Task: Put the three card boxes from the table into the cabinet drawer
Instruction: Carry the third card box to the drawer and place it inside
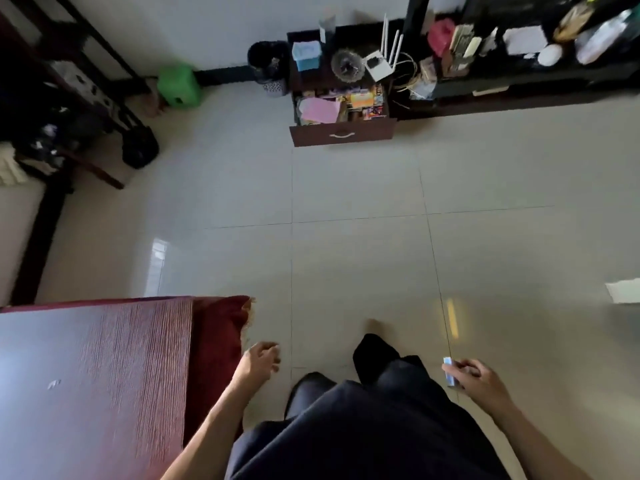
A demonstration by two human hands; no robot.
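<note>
I stand on a glossy pale tiled floor (346, 209) with thin grout lines and soft light reflections. A white wall (207, 26) closes the far side. A green stool (179, 85) and a dark wastebasket (269, 65) stand at its base. A dark shelving unit (519, 81) occupies the far right. A dark wooden frame (86, 81) runs along the far left.

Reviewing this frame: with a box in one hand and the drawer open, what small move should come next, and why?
Probably keep walking across the tiled floor toward the open drawer. The right hand holds a small blue card box, the left hand looks empty, and the drawer is well out of arm's reach.
</note>
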